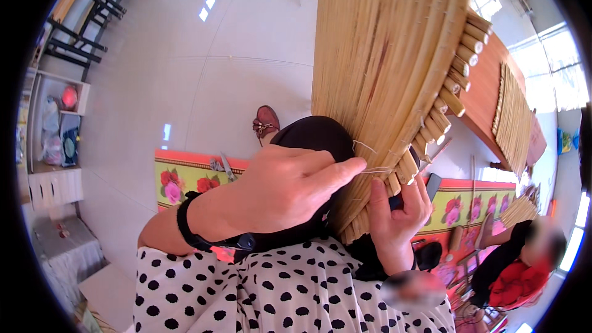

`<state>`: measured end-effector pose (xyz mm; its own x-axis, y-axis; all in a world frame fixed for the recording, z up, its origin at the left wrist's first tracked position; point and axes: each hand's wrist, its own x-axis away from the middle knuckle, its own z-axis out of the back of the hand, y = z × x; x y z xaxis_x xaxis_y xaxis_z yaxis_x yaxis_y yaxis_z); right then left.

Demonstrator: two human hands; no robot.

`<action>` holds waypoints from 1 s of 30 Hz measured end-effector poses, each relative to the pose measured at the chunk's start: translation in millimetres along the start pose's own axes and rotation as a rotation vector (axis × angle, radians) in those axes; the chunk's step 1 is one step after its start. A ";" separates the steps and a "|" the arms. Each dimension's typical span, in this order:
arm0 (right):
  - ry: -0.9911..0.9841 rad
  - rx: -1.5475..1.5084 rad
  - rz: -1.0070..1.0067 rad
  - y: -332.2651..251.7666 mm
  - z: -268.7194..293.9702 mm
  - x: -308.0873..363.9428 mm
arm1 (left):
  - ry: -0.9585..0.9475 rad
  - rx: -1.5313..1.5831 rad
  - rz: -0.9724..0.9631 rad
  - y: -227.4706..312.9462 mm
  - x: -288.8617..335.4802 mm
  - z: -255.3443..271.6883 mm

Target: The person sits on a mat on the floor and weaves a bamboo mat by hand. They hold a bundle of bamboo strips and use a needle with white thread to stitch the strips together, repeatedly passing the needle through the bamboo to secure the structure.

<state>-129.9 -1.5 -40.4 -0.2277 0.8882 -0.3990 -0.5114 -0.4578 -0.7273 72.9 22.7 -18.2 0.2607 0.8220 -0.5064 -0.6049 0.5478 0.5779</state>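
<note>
A large mat of straw-coloured reed stalks [382, 55], bound side by side, lies across my lap and spreads away from me. Thick cut stalk ends [438, 124] jut out along its right edge. My left hand [283, 188], with a dark band at the wrist, is closed in a pinch on a pale thin thread [377, 171] stretched to the mat. Opposite it, my right hand [401, 216] grips the mat's near right edge, thumb against the short stalk ends. A loose curl of thread shows just above my left fingertip.
A brown table [487, 74] at the right bears another reed mat [512, 117]. Scissors [227, 167] lie on a flowered cloth [179, 179] beneath me. A person in dark and red clothing [518, 271] sits at the lower right. Shelves [55, 129] stand along the left.
</note>
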 end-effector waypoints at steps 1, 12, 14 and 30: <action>0.016 0.013 0.018 -0.3 -0.8 0.0 | -0.008 -0.024 -0.014 -0.7 0.3 -0.4; -0.004 0.114 0.005 -4.5 -0.9 0.8 | 0.035 -0.143 -0.064 -9.1 0.8 -4.1; -0.005 0.119 -0.011 -5.9 -0.5 0.8 | 0.046 -0.140 -0.066 -10.1 0.3 -4.7; -0.002 0.054 -0.045 -3.7 -2.1 1.0 | -0.035 -0.199 -0.125 -10.9 -7.4 4.9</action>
<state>-126.5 1.0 -39.3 -0.2047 0.9080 -0.3656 -0.5648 -0.4146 -0.7135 81.2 11.4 -17.6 0.3663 0.7565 -0.5418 -0.7016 0.6070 0.3731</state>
